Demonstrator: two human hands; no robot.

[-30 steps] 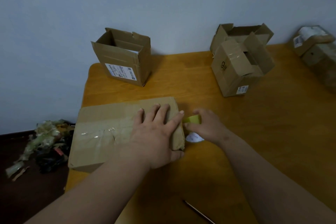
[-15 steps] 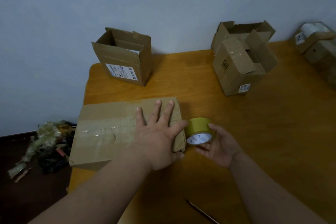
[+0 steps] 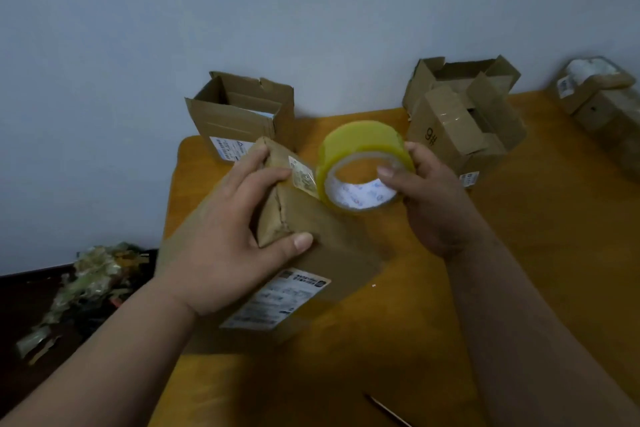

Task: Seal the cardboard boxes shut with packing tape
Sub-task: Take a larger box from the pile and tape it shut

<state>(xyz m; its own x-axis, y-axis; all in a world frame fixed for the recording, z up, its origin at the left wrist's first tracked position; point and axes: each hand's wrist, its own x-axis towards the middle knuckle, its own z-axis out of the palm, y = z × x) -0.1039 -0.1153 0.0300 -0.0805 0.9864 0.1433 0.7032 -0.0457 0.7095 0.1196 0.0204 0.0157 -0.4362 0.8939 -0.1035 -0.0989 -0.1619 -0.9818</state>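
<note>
Your left hand point(image 3: 225, 246) grips the flat box point(image 3: 311, 253) tilted up off the table point(image 3: 519, 288) near its left edge, long axis running toward you. Your right hand point(image 3: 433, 198) pinches the tape roll point(image 3: 363, 163) touching the box's raised far end.

Yellowish translucent tape roll point(image 3: 363, 163) with white printed core; brown cardboard box point(image 3: 311, 236) bearing a white label; orange-brown table point(image 3: 519, 270); grey-blue wall point(image 3: 311, 10).
</note>
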